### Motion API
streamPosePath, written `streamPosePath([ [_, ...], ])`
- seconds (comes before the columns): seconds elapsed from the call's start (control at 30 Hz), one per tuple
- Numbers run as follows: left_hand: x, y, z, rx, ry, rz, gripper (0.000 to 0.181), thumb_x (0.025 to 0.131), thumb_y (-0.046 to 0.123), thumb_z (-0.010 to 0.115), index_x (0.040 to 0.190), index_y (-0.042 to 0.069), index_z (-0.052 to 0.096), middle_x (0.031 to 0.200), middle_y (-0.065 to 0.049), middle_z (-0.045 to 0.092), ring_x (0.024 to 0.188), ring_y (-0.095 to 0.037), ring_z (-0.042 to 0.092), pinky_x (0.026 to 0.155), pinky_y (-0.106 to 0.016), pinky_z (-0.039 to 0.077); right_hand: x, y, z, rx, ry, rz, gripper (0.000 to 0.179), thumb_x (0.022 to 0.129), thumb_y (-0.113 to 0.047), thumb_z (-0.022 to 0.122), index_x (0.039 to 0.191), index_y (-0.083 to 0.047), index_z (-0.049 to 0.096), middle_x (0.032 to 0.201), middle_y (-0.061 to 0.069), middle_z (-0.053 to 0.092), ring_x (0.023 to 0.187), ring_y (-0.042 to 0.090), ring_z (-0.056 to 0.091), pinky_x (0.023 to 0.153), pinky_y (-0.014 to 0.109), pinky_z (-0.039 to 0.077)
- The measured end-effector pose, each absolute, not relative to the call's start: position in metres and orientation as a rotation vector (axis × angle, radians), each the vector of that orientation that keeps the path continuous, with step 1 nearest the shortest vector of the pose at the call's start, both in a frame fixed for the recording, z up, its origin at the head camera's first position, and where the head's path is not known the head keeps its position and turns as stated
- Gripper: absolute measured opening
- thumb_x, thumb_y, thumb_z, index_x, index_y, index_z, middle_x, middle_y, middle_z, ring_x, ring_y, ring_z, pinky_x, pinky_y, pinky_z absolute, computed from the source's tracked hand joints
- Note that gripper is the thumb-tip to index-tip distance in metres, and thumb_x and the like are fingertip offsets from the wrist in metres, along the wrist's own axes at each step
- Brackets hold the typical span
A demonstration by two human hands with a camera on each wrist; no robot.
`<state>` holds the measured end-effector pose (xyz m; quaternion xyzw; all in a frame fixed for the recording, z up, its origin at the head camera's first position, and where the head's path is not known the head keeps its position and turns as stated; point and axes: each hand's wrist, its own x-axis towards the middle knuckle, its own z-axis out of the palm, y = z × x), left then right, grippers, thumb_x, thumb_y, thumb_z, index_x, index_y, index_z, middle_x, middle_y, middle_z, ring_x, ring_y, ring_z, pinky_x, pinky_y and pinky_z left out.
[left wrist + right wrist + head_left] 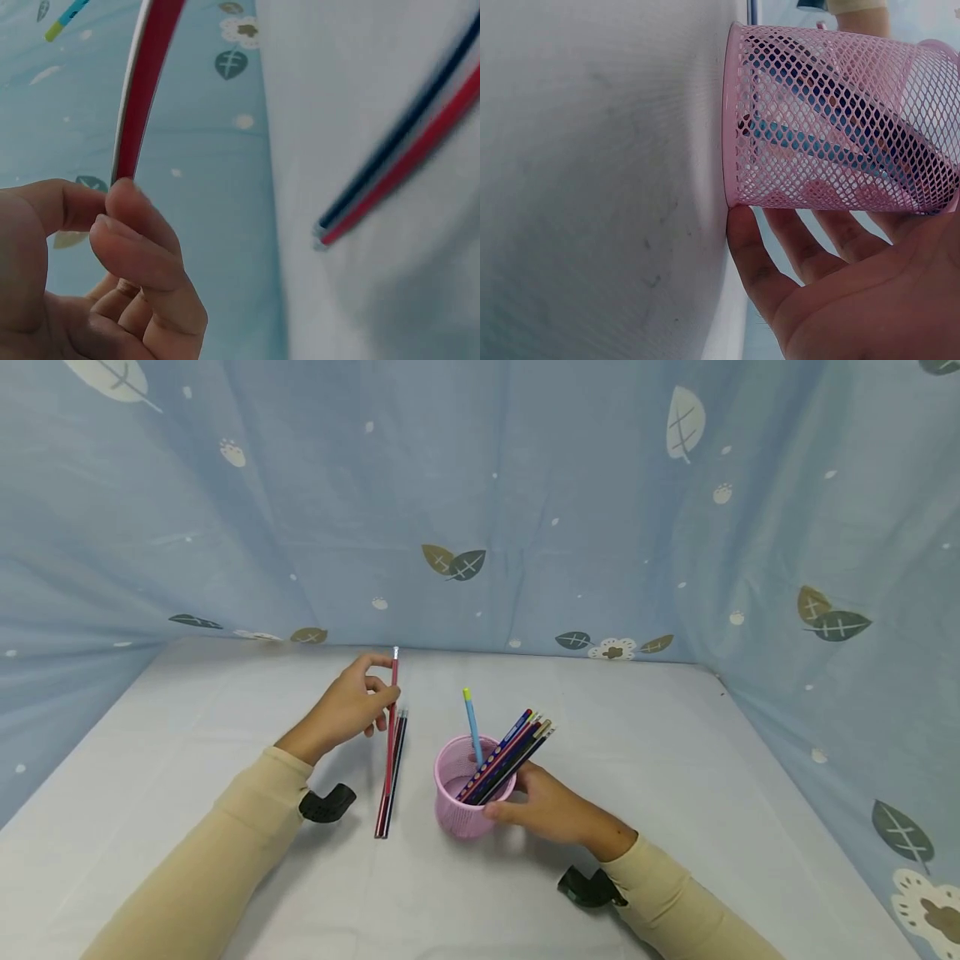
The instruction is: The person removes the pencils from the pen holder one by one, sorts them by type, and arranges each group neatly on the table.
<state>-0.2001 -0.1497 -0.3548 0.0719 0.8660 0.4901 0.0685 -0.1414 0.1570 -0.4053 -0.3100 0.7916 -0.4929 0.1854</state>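
My left hand [348, 708] pinches a red pencil [142, 97] near its upper end between thumb and fingers. The pencil slants upright, silver-white tip on top. Just beside it, a dark pencil [397, 777] and a red pencil [420, 146] lie side by side on the table. To the right stands a pink mesh pencil cup [459, 818], gripped by my right hand [558, 808] with the thumb at the near side of the rim and fingers round the far side. Inside lean several dark patterned pencils [504, 762] and a light blue pencil [472, 722] with a yellow end.
A white cloth [637, 735] covers the table. Behind and along both sides hangs a blue curtain [525, 485] with leaf prints, meeting the table's back edge. A black wrist device [327, 803] sits under the left cuff, another black device [587, 887] by the right.
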Motion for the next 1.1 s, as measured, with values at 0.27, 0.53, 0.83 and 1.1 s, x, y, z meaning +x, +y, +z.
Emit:
streamPosePath([
  [0.27, -0.194, -0.159, -0.365, 0.202, 2.583, 1.433, 0.06, 0.1, 0.022, 0.055, 0.151, 0.008, 0.027, 0.102, -0.02, 0.065, 0.066, -0.032, 0.064, 0.059, -0.034, 0.053, -0.142, 0.156, -0.405, -0.885, 2.241, -1.374, 0.083, 0.094, -0.036, 0.069, 0.157, -0.004, 0.026, 0.159, 0.012, 0.038, 0.141, 0.03, 0.045, 0.113, 0.04, 0.038],
  [0.53, -0.193, -0.164, -0.375, 0.241, 2.506, 1.412, 0.064, 0.1, 0.016, 0.055, 0.154, 0.007, 0.021, 0.1, -0.017, 0.065, 0.066, -0.024, 0.067, 0.06, -0.036, 0.056, -0.141, 0.156, -0.404, -0.88, 2.231, -1.38, 0.083, 0.094, -0.035, 0.069, 0.157, -0.003, 0.026, 0.158, 0.013, 0.039, 0.141, 0.031, 0.044, 0.114, 0.05, 0.036],
  [0.83, -0.197, -0.168, -0.384, 0.248, 2.464, 1.365, 0.066, 0.101, 0.016, 0.055, 0.155, 0.009, 0.018, 0.104, -0.019, 0.065, 0.067, -0.023, 0.068, 0.063, -0.037, 0.058, -0.142, 0.157, -0.404, -0.877, 2.238, -1.381, 0.084, 0.094, -0.036, 0.07, 0.157, -0.003, 0.025, 0.159, 0.013, 0.037, 0.142, 0.032, 0.044, 0.114, 0.052, 0.037],
  [1.1, -0.197, -0.169, -0.388, 0.199, 2.421, 1.335, 0.068, 0.101, 0.016, 0.056, 0.155, 0.007, 0.017, 0.096, -0.015, 0.065, 0.064, -0.02, 0.067, 0.06, -0.036, 0.058, -0.143, 0.157, -0.406, -0.884, 2.242, -1.374, 0.084, 0.094, -0.038, 0.07, 0.157, -0.003, 0.026, 0.158, 0.013, 0.039, 0.141, 0.03, 0.045, 0.114, 0.045, 0.037],
])
